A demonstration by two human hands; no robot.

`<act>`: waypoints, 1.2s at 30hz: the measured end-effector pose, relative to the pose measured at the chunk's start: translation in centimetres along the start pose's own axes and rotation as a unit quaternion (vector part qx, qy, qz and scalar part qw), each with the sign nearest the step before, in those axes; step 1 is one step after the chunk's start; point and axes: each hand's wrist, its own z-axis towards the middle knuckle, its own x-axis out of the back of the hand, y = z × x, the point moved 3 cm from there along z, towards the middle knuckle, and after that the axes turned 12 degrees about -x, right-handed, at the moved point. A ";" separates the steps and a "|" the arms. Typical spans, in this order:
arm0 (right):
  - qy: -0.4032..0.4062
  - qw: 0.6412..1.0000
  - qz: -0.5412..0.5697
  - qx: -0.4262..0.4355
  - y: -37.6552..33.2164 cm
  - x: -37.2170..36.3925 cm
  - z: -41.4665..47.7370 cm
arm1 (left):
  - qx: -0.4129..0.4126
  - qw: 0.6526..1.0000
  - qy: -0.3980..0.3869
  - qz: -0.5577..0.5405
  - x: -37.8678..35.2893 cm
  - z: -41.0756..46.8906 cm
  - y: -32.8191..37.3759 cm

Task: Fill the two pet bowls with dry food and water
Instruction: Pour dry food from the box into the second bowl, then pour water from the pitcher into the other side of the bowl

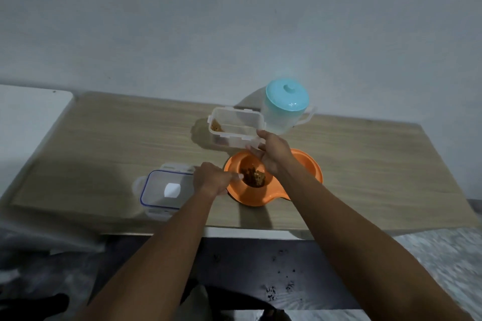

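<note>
- Orange double bowl (307, 164): kibble (254, 177) in its left cup, right cup empty.
- Right hand (273, 154) grips the food box (234, 125) behind the bowl; left hand (212, 178) steadies the rim.
- Next, likely: pour from the jug (283, 109) behind.

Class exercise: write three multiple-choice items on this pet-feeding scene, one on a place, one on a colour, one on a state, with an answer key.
1. Where does the container lid lie?
A. left of the bowls
B. on the pitcher
C. on the floor

2. What colour is the pitcher lid?
A. red
B. light blue
C. black

3. What is in the left bowl?
A. water
B. nothing
C. dry food

Key: 1 A, it lies flat on the table beside the left hand. 2 B, the cap is pale blue. 3 C, brown kibble fills it under the right hand.
</note>
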 end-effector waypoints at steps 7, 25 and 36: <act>0.062 0.997 -0.050 0.006 -0.8 -3.3 5.8 | -0.027 0.998 -0.039 0.041 0.5 1.4 0.0; 0.238 0.959 -0.100 0.119 -2.5 3.0 4.6 | 0.023 0.995 -0.094 0.033 1.1 1.6 1.4; 0.224 0.936 -0.181 0.203 -11.2 6.7 3.1 | 0.078 0.995 -0.040 0.039 -0.6 1.5 2.4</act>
